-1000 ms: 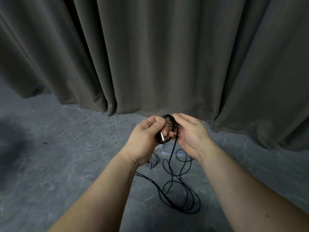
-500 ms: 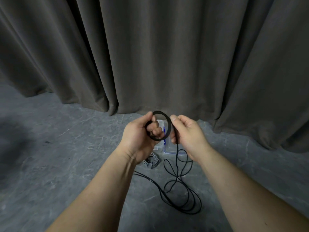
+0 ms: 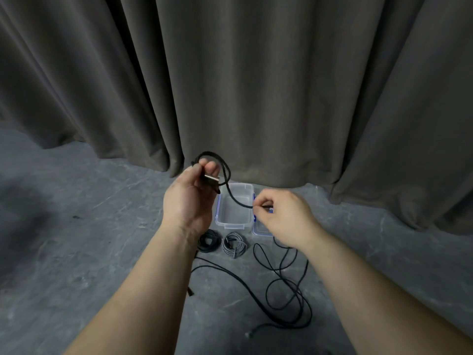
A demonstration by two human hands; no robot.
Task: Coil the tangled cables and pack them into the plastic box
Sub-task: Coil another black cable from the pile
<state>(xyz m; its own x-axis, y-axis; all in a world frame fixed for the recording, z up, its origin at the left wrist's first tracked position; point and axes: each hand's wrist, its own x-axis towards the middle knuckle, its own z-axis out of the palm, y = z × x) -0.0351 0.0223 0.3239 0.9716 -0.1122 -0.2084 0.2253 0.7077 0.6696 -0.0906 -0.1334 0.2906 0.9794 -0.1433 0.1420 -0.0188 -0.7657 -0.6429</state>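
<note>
My left hand is raised and grips a small coil of black cable with a silver plug end sticking out between its fingers. The same cable runs down to my right hand, which pinches it a short way to the right. Below the hands stands the clear plastic box with blue clips, open and holding nothing. The rest of the black cable lies in loose tangled loops on the floor. A coiled black cable and a coiled grey cable lie in front of the box.
The box lid lies right of the box, partly behind my right hand. A dark pleated curtain hangs just behind the box. The floor is grey and stone-patterned.
My hands have moved apart: the right slid down and right along the cable. The view now looks lower, showing the open box and two coiled cables.
</note>
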